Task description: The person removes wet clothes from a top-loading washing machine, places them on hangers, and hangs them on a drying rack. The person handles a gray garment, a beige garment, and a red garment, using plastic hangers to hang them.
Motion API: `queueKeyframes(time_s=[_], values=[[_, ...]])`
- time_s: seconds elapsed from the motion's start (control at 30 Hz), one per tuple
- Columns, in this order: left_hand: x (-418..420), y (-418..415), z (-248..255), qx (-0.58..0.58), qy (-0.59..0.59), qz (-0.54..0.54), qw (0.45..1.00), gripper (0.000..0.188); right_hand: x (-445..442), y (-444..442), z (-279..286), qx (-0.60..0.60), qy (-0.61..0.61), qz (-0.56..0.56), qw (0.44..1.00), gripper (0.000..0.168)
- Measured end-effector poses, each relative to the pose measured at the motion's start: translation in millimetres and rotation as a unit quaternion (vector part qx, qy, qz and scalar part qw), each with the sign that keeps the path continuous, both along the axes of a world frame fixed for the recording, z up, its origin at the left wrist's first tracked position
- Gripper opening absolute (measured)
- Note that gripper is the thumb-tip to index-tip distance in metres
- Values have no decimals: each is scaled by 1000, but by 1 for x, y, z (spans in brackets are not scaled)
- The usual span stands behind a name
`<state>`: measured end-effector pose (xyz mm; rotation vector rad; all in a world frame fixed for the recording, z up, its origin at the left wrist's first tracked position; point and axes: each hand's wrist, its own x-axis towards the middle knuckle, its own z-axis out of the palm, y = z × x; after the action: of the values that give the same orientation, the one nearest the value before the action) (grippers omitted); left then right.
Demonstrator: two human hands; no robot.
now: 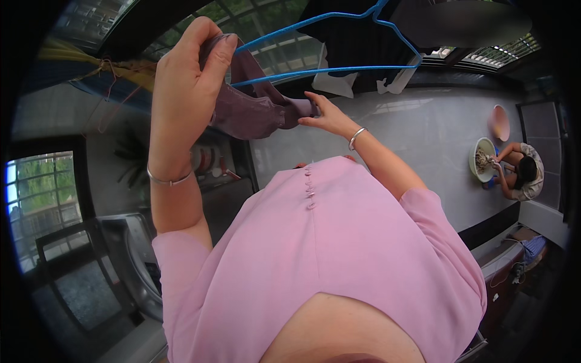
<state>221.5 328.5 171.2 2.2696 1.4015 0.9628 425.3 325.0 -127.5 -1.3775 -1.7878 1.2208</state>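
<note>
A mauve bra (247,115) hangs at the left end of a blue clothes hanger (327,70). My left hand (188,77) is raised and pinches the bra's fabric between thumb and fingers, right at that end of the hanger. On the other side, my right hand (329,111) is at the bra's far end, its thumb and index finger apart with the band's end between them. Whether its hidden fingers grip the band cannot be seen. Each of my wrists wears a silver bangle.
Dark clothing (363,45) hangs behind the hanger, before barred windows. On the grey floor (386,136) at right, another person (526,172) sits low with both hands over a pale green basin (475,159); a pink basin (499,122) is beside it. A metal sink (131,254) stands at left.
</note>
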Motion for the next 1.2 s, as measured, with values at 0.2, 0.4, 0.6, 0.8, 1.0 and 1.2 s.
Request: queueKeyframes(time_s=[0.2, 0.4, 0.6, 0.8, 1.0, 1.2], values=[[-20, 5, 3, -36, -34, 17, 999, 23, 27, 11, -10, -83, 72, 13, 994, 41], [-36, 11, -15, -93, -65, 44, 993, 23, 85, 8, 4, -134, 98, -88, 982, 23], [-67, 16, -35, -142, -68, 49, 986, 21, 138, -1, 40, -319, 511, -89, 793, 28], [-86, 18, -52, -191, -111, 12, 975, 20, 155, -3, 86, -275, 637, -164, 701, 32], [-95, 16, -63, -182, -160, 20, 970, 17, 186, 8, 89, -272, 664, -135, 683, 30], [-99, 13, -69, -189, -195, 2, 962, 17, 177, 11, 133, -242, 593, -188, 745, 32]])
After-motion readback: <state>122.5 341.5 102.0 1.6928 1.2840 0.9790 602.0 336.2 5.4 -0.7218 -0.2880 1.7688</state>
